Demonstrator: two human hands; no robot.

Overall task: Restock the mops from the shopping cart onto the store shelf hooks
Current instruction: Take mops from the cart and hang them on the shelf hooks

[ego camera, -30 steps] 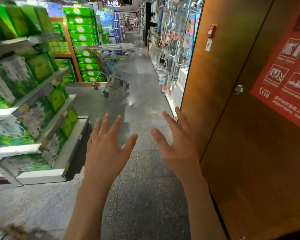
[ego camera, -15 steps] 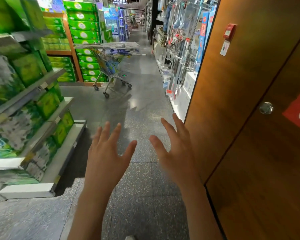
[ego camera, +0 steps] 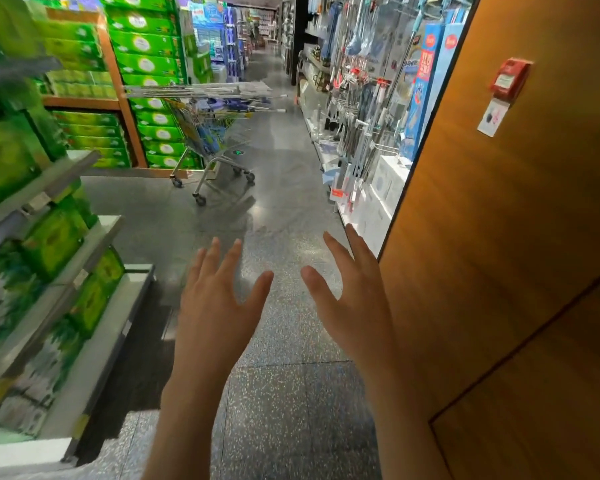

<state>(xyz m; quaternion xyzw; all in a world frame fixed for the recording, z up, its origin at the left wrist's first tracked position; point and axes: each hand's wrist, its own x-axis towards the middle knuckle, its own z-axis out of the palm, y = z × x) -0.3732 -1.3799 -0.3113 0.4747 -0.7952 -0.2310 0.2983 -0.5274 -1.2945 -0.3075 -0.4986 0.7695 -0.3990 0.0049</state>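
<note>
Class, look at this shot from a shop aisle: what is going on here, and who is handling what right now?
A person stands in a grey speckled aisle with both hands raised, fingers spread, holding nothing: left hand, right hand. Ahead, out of reach, stands a wire shopping cart with long-handled mops lying across its top. The store shelf hooks on the right already hold hanging cleaning tools. No mop from the cart is in hand yet.

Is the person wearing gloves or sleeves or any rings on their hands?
No gloves. Both the left hand and the right hand are bare, and so are both forearms as far down as the picture shows, with no sleeve edge in view. No ring, watch or bracelet shows on the backs of the hands or wrists. The fingernails look short and plain.
</note>
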